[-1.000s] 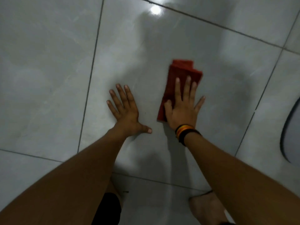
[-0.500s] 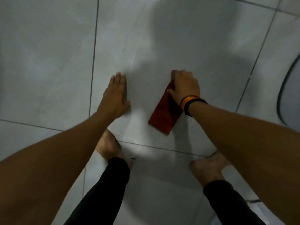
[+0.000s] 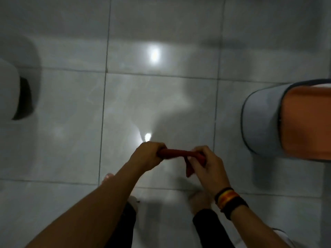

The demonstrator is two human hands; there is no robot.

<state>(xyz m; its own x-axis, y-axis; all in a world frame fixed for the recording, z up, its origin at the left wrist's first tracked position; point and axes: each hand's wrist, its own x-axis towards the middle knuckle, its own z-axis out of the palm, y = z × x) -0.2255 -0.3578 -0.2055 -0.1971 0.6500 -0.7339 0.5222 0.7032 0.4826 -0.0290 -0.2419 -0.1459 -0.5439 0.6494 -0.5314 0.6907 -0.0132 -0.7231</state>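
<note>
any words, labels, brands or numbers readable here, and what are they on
None can be read.
The red cloth, held between the left hand and the right hand, is plain.
The striped wristbands show colours only.
The grey and orange container and the floor tiles show no print; the picture is dim and blurred.

The person has bare arms and bare feet (image 3: pixel 198 200), wears black trousers (image 3: pixel 209 228), and has black, yellow and orange bands (image 3: pixel 228 198) around the right wrist.
</note>
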